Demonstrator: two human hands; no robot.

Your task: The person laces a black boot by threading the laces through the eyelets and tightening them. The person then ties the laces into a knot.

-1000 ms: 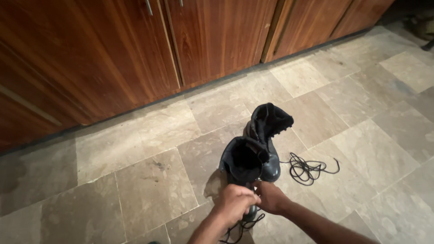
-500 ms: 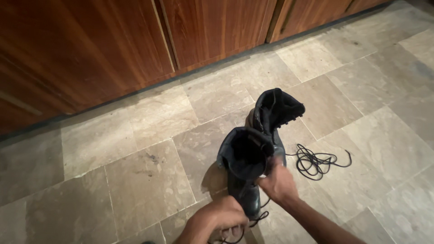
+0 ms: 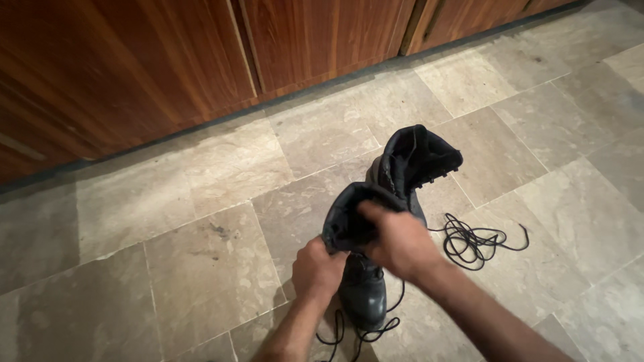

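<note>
Both hands closed on the collar of the near boot (image 3: 362,295): left hand (image 3: 317,268) pinching the left rim, right hand (image 3: 399,241) gripping over the top. Standing on the tile floor (image 3: 201,255), lace trailing loose at the toe, so lacing apparently unfinished. Far boot (image 3: 416,157) just behind, seemingly laceless, spare lace (image 3: 473,243) coiled beside.

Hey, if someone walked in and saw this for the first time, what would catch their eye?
Probably the two tall black boots standing on the tan stone tile floor: the near boot has both hands at its open top, the left hand gripping the collar and the right hand over the opening. Behind it stands the far boot, with a loose black lace coiled on the tiles to its right.
</note>
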